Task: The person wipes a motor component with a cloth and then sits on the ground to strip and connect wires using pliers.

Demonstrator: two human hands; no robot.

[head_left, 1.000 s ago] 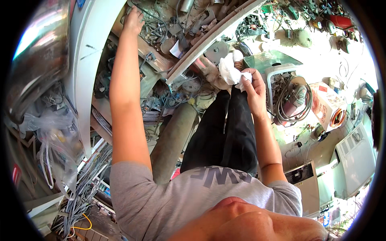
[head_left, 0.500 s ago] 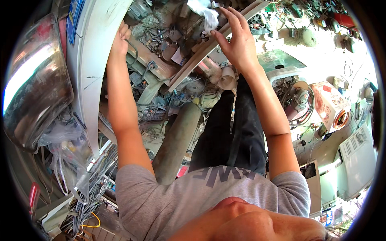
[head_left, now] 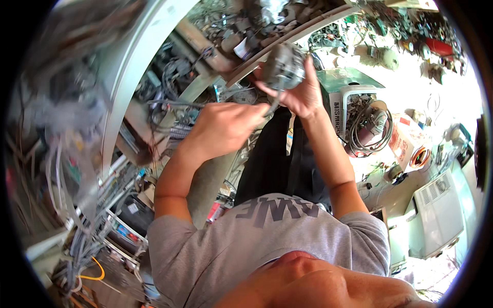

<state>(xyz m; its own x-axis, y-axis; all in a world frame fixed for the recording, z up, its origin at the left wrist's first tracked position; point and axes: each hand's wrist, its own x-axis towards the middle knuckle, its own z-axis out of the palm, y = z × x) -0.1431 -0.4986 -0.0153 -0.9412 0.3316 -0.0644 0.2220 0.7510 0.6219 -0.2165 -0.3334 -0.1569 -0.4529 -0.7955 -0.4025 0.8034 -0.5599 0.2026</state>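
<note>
In front of me my right hand [head_left: 304, 96] cups a grey metal motor-like part [head_left: 284, 65], its thumb and fingers around the lower side. My left hand [head_left: 228, 127] is closed just below and to the left of it. Out of that fist a grey cable [head_left: 276, 104] runs up to the metal part, and a dark length [head_left: 177, 103] also shows left of the fist. The exact make-up of the part is partly blurred. Beneath the hands are my dark trousers and a workbench compartment [head_left: 210, 61] full of loose scrap parts.
A curved white panel [head_left: 134, 66] stands at left, with clear plastic bags [head_left: 77, 138] and bundled cables [head_left: 84, 241] below it. A wooden board [head_left: 303, 32] crosses the top. At right are a green-and-white box [head_left: 349, 79], coiled cable [head_left: 367, 146], a carton [head_left: 405, 136] and a white casing [head_left: 436, 210].
My left hand has moved from the white panel to the middle and grips a cable. My right hand, open near white plastic before, holds the grey metal part. The view has shifted.
</note>
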